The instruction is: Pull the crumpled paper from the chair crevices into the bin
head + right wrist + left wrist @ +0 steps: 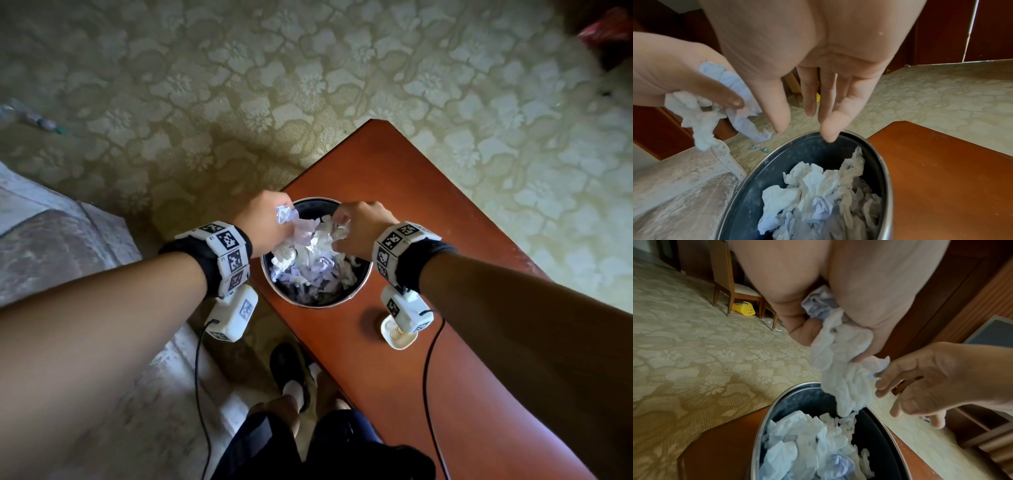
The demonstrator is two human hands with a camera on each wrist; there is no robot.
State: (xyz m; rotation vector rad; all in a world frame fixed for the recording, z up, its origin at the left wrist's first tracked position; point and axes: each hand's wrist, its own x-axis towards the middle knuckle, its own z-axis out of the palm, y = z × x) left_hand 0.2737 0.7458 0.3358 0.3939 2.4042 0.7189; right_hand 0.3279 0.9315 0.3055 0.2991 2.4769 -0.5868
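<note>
Crumpled paper [840, 369] gripped in left hand [265, 222] over bin [284, 294].

Left hand [838, 288] is clutching crumpled paper [840, 369], its tail hanging into the bin [797, 399] half full of tissues. Right hand [937, 382] is hovering beside it, fingers spread, possibly touching the paper. Bin is sitting on the counter [719, 451].

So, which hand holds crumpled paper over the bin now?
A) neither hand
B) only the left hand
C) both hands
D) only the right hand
B: the left hand grips the crumpled paper above the bin, while the right hand has straight fingers and holds nothing.
</note>
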